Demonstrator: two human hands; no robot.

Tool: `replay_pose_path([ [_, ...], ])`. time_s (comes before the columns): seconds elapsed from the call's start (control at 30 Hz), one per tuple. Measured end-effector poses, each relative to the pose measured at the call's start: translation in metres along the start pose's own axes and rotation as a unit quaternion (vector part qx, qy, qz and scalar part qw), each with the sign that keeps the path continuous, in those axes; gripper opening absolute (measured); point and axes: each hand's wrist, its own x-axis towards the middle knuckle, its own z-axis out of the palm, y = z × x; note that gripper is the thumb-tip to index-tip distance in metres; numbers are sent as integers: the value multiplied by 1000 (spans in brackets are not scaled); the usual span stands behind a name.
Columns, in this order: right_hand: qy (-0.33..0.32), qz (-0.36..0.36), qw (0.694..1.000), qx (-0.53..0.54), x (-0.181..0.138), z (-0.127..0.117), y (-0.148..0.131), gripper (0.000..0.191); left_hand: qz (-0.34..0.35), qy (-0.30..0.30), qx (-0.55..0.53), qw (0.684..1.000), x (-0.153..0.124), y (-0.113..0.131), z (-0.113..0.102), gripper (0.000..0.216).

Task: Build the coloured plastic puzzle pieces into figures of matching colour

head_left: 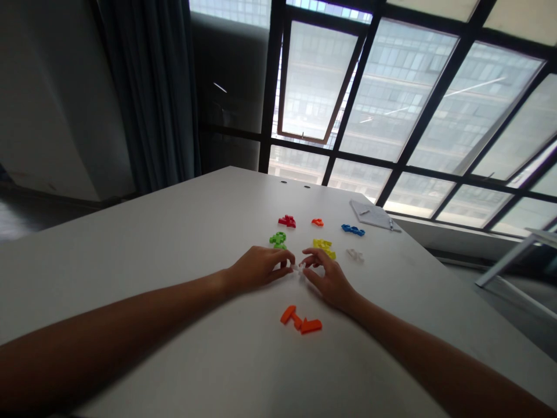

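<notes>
Between my two hands is a small white plastic piece [298,268], partly covered by fingertips. My left hand [260,268] pinches its left side between thumb and fingers. From the right, my right hand [328,277] has thumb and fingers curled at the piece's other side. Nearer to me lie orange plastic pieces [310,326], touching or close together. Just beyond my left hand sit green pieces [277,238]. Yellow pieces [322,246] are right behind my right hand, which hides part of them.
Farther back on the white table [174,244] lie red pieces [287,221], a small orange piece [317,222] and blue pieces [353,230]. More white pieces [355,255] are at the right. A paper pad [375,215] with a pen [391,224] lies near the far right edge.
</notes>
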Motion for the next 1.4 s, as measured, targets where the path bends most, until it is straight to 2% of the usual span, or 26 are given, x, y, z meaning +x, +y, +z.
replay_pose_path([
  [0.13,-24,16,999,17,0,0,0,25,-13,13,-7,1000,0,-3,2,24],
  [0.2,-7,0,1000,3,-2,0,0,25,-30,23,-20,999,-1,-4,3,28],
  [0.3,27,-68,996,-55,-6,2,0,29,-65,30,-54,996,0,-6,3,31],
  [0.4,26,-153,980,-122,-9,3,1,39,-87,14,-107,990,2,-6,2,31],
  [0.53,42,-187,969,-157,-11,6,2,31,-69,-45,-156,984,4,-7,1,33],
  [0.67,57,-161,973,-153,-5,-1,1,24,-73,-73,-152,983,4,-6,1,37],
  [0.8,119,-114,970,-181,15,-39,16,23,-79,-84,-117,986,3,-5,0,41],
  [0.87,158,-75,963,-204,26,-69,36,26,-77,-89,-110,987,4,-5,0,38],
  [0.9,157,-46,963,-216,29,-84,49,28,-75,-89,-109,987,4,-5,0,37],
  [1.0,112,33,964,-239,24,-124,90,31,-69,-86,-104,988,4,-6,2,34],
  [1.07,101,54,957,-267,10,-139,111,32,-66,-85,-99,989,4,-6,2,33],
  [1.13,90,47,949,-299,-7,-144,121,32,-63,-88,-90,990,4,-5,2,31],
  [1.23,57,12,935,-349,-27,-139,119,30,-59,-95,-74,991,5,-2,1,29],
  [1.4,27,5,913,-408,-33,-127,105,30,-57,-96,-54,992,5,-1,1,25],
])
